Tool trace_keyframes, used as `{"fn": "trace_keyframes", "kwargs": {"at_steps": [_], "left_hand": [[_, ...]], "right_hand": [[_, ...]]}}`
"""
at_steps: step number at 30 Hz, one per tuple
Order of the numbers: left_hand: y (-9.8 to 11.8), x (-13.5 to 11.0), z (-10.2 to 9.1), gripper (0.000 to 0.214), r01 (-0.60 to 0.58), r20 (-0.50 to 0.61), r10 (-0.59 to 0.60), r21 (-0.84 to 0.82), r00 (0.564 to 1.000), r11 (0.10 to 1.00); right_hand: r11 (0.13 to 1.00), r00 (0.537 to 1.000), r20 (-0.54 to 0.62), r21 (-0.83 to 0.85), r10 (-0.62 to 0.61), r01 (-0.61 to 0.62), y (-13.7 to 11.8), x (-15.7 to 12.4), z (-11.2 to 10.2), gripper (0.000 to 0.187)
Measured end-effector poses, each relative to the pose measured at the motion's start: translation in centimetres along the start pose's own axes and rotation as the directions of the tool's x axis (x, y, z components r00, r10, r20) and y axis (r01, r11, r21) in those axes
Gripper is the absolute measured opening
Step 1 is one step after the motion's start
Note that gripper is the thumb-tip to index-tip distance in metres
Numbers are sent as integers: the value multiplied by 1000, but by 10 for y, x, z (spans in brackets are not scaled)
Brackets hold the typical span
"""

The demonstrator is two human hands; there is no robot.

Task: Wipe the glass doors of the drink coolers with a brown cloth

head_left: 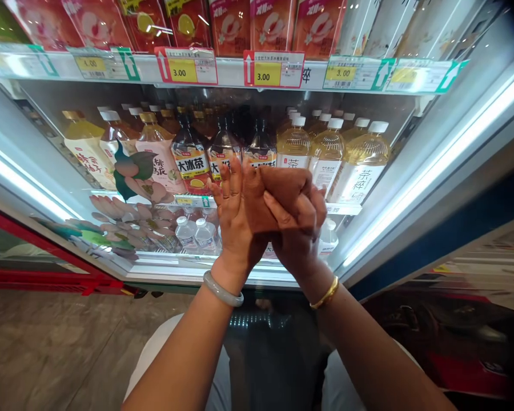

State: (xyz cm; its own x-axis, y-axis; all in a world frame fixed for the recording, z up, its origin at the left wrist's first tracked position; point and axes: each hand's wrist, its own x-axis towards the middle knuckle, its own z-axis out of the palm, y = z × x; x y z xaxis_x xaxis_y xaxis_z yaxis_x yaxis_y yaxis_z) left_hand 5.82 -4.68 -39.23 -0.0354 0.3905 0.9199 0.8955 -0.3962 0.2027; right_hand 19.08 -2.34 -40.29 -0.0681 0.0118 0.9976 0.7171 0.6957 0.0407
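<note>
A folded brown cloth is bunched in my right hand, whose fingers wrap round and press on it. Right beside it, my left hand has its fingers stretched upward and apart, its thumb side touching the cloth. Both hands are up in front of a drinks cooler, at the height of the middle shelf of bottles. Dark iced-tea bottles stand behind them, partly covered by my fingers. Whether my left thumb grips the cloth's edge is hard to make out.
Clear tea bottles with white caps stand at the right. Price tags line the upper shelf edge. A lotus decoration overlaps the bottles at left. Small water bottles sit lower down. A red cabinet edge is at left.
</note>
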Motion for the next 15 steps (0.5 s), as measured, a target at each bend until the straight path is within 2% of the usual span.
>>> {"fn": "trace_keyframes", "kwargs": {"at_steps": [3, 7, 9, 15], "left_hand": [[-7, -2, -5, 74, -26, 3, 26, 20, 1000, 999], [-10, -6, -7, 71, -70, 19, 70, 37, 997, 997], [-12, -11, -5, 70, -86, 29, 84, 54, 996, 995], [-20, -22, -2, 83, -106, 28, 104, 84, 994, 991]], "right_hand": [[999, 999, 17, 5, -37, 37, 6, 1, 2, 31], [999, 992, -123, -35, 33, -38, 22, 17, -3, 31], [997, 989, -136, -48, 57, -64, 20, 14, -3, 33], [995, 995, 57, 65, -76, 72, 4, -20, 2, 29]]}}
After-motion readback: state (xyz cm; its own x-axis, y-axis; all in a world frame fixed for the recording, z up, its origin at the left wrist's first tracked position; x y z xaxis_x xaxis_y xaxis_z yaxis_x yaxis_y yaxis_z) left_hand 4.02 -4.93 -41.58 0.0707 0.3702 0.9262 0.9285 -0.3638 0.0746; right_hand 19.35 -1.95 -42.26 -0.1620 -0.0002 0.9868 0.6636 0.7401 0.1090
